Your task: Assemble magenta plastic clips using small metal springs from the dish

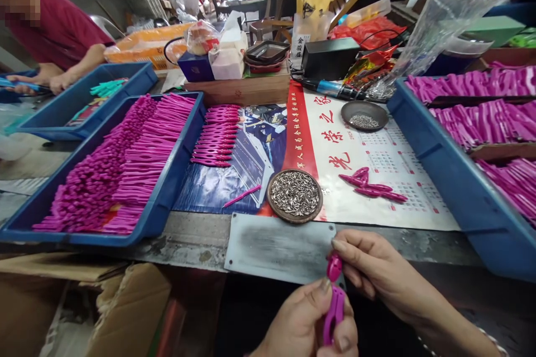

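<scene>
My left hand (307, 318) is closed round a magenta plastic clip (334, 312), held upright just past the bench's front edge. At its upper end, my right hand (364, 262) has thumb and fingertips pinched; any small part between them is hidden. A grey metal plate (280, 245) lies just behind the hands. Beyond it stands a round dish of small metal pins (295, 194). Several loose magenta clips (372, 185) rest on the calendar sheet to the right, and a single slim magenta piece (242, 196) lies left of the dish.
Blue trays full of magenta pieces flank the work spot, a left tray (157, 201) and a right tray (452, 178). A row of magenta clips (215, 136) lies beside the left one. Farther back are a smaller dish (364, 117) and an electric screwdriver (330, 89). A co-worker's arm (86, 64) reaches over another tray.
</scene>
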`<state>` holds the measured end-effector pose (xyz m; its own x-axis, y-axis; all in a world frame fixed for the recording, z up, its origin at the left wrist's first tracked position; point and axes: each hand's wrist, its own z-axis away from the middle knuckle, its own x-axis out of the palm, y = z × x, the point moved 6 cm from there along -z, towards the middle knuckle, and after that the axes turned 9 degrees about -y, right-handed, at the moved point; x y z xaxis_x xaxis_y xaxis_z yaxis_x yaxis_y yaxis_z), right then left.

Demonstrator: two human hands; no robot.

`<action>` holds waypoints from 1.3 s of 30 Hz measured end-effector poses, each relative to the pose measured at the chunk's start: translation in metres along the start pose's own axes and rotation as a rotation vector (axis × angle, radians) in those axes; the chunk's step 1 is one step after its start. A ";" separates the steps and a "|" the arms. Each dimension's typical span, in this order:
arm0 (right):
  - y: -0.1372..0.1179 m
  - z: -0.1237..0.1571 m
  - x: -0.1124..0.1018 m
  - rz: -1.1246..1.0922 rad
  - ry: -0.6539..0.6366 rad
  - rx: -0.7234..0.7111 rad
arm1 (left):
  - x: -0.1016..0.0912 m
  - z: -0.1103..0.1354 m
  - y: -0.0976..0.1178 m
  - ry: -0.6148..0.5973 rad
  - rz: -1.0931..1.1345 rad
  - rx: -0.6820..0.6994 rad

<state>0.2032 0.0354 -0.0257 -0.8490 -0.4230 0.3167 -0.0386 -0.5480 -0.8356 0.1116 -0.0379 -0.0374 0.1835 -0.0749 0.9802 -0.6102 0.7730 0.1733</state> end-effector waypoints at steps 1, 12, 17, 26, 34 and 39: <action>0.000 0.001 -0.001 -0.017 0.004 -0.010 | 0.000 0.000 0.000 0.005 0.010 -0.001; 0.000 0.004 -0.003 -0.067 -0.115 -0.110 | 0.003 0.002 -0.001 0.072 0.072 -0.064; 0.001 0.005 -0.001 -0.100 -0.129 -0.145 | 0.005 0.003 -0.002 0.060 0.082 -0.064; 0.007 0.008 0.006 -0.198 -0.194 -0.206 | 0.009 0.002 -0.005 0.056 0.036 -0.009; 0.014 0.010 0.011 -0.330 -0.188 -0.199 | 0.010 0.002 -0.008 0.067 0.012 0.052; 0.016 0.008 0.012 -0.327 -0.154 -0.160 | 0.007 0.004 -0.009 0.055 0.039 0.058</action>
<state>0.1968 0.0154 -0.0318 -0.6894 -0.3550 0.6314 -0.3862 -0.5574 -0.7350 0.1159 -0.0480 -0.0316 0.2000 -0.0098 0.9797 -0.6613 0.7365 0.1423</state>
